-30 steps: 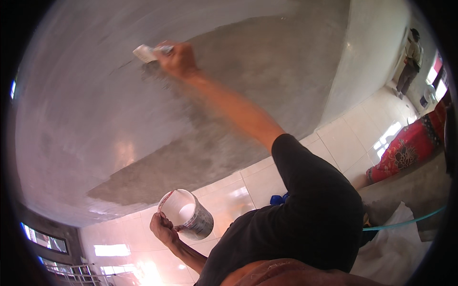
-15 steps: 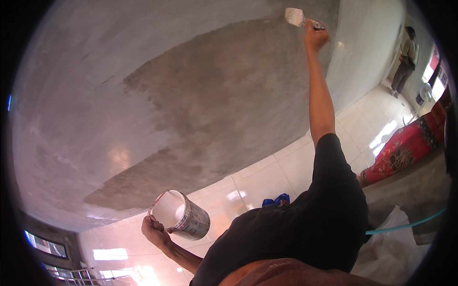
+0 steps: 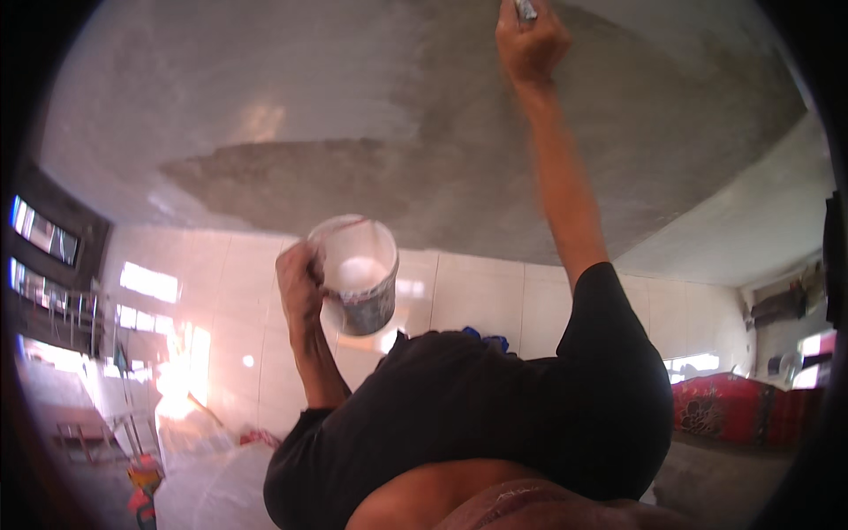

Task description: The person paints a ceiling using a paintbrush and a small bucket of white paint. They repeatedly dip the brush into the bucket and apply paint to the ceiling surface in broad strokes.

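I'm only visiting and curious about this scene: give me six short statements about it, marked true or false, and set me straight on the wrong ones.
1. The left-hand grip holds a bucket. True.
2. The bucket is full of black liquid. False: the contents that show are whitish.
3. The right-hand grip is closed on a tool, which the picture's top edge cuts off. True.
4. The wall is one even shade all over. False: a darker patch lies beside paler areas.
5. A red patterned cloth shows at the person's right. True.
6. The person's sleeves are bright yellow. False: the sleeves are black.
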